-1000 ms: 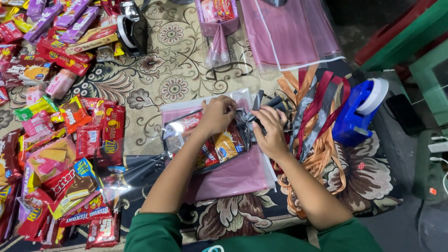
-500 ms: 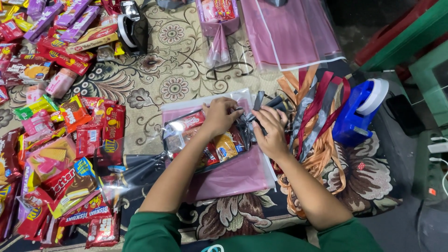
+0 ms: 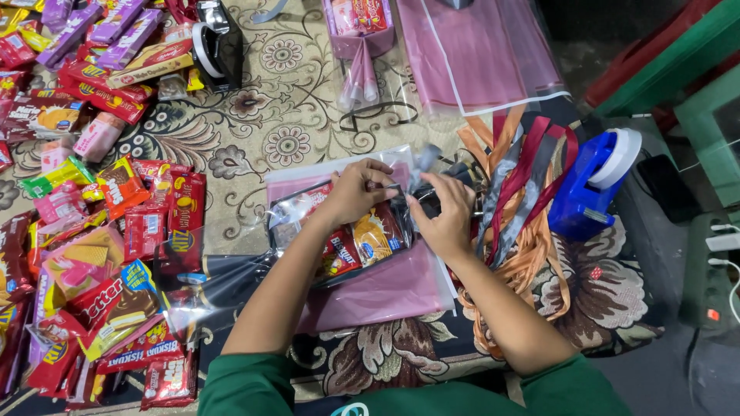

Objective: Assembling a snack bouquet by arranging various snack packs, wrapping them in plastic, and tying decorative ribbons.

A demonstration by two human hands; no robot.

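Both hands meet at the neck of a clear plastic bag lying on a pink sheet. Left hand is closed tight, pinching the gathered mouth of the bag. Right hand is curled against the same spot from the other side; what its fingers hold cannot be told, since the pinch point is covered by the knuckles.

Progress, judged: snack packets already sit inside the bag, below the grip toward the body, so filling looks done. The mouth is bunched but no ribbon or tape shows on it, so closing looks unfinished.

Just right of the grip: loose ribbons, orange, maroon and grey. Beyond them, a blue tape dispenser.

Left of the grip, well apart: a heap of loose snack packs, its left edge cut off by the frame.

Past the grip, farther out: one finished pink parcel, top cut off; more pink sheets.
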